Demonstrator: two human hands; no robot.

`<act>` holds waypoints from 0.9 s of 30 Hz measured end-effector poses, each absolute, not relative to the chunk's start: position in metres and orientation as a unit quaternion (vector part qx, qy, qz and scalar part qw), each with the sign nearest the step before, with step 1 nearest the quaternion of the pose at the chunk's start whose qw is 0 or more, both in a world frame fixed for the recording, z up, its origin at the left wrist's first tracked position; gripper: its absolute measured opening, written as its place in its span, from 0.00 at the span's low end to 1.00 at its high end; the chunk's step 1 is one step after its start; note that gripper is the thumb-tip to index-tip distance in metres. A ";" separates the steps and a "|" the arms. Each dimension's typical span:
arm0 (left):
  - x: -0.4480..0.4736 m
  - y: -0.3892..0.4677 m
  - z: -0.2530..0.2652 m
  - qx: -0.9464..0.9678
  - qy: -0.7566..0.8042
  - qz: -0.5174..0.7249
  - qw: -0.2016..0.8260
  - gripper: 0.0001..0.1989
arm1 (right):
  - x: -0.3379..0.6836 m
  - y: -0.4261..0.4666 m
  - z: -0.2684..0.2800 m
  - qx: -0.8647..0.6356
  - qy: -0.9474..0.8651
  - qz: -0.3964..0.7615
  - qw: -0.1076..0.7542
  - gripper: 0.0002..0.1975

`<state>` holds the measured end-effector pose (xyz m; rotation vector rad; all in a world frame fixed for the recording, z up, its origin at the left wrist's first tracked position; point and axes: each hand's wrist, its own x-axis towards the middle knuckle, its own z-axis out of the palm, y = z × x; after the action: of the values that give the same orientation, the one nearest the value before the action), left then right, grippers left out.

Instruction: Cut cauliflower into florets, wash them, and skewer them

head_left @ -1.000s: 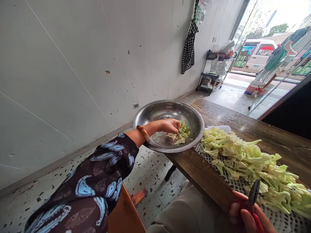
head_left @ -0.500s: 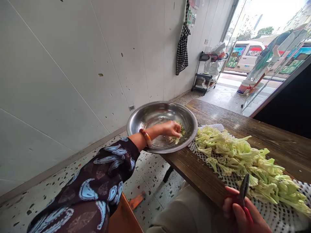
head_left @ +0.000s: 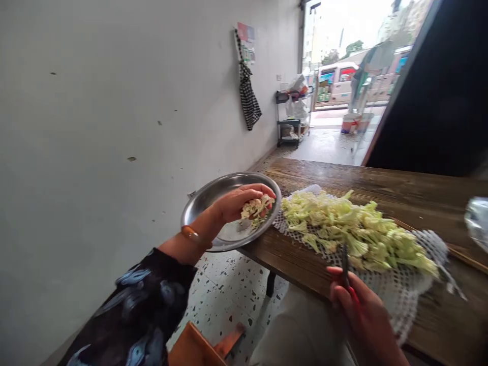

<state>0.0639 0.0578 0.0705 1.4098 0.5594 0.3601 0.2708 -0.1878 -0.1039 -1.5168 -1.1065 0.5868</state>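
We've got our left hand (head_left: pixel 238 201) over the wide, round, silver metal basin (head_left: pixel 213 197), fingers curled and gripping a pale cream cauliflower piece (head_left: pixel 254 207). Piece sits above the basin's right side, toward the rim. Below it we see small green-and-cream trimmings (head_left: pixel 260 222) on the basin floor, partly covered by our hand.

Basin rests at the left end of the dark brown wooden tabletop (head_left: pixel 301 267), by the near left corner, its left part sticking out past the edge. Our left forearm crosses the basin's near rim; on it, a glossy amber-brown bangle (head_left: pixel 191 235) and a black sleeve with blue paisley print (head_left: pixel 131 300).

Our right hand (head_left: pixel 360 297) is at the tabletop's near edge, fingers closed around a red-handled cutting tool with dark metal blades (head_left: pixel 345 267). Blades point up and away from us; too blurred to tell if they're fully together. The tip overlaps the near side of the pile in our view; can't tell if they touch.

The long heap of pale green-and-cream cauliflower florets (head_left: pixel 339 218) lies right of the basin, running along the tabletop, on a white openwork mesh cloth (head_left: pixel 404 292). Cloth reaches the near edge, just beside our right wrist.
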 end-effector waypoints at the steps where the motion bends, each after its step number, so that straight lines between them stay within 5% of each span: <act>1: 0.075 0.051 0.074 0.649 0.250 0.158 0.701 0.14 | 0.271 -0.187 -0.102 -0.633 -0.480 0.257 0.550 0.17; 5: 0.135 0.032 0.079 0.742 0.223 0.133 0.618 0.09 | 0.277 -0.180 -0.096 -0.589 -0.500 0.290 0.564 0.16; 11: 0.254 0.015 0.045 0.917 0.216 0.181 0.283 0.07 | 0.275 -0.178 -0.097 -0.557 -0.460 0.302 0.622 0.13; 18: 0.333 -0.007 -0.008 0.980 0.076 0.167 0.082 0.12 | 0.279 -0.181 -0.087 -0.564 -0.437 0.273 0.645 0.12; 22: 0.341 0.000 -0.020 0.993 0.003 0.091 0.076 0.13 | 0.283 -0.183 -0.080 -0.559 -0.447 0.244 0.655 0.13; 27: 0.327 0.008 0.010 0.969 0.005 0.171 0.176 0.15 | 0.279 -0.178 -0.082 -0.541 -0.423 0.270 0.675 0.11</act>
<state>0.3272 0.0075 0.0099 2.7446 0.0155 0.4829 0.2793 -0.1785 -0.0822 -1.2173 -0.9517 0.6079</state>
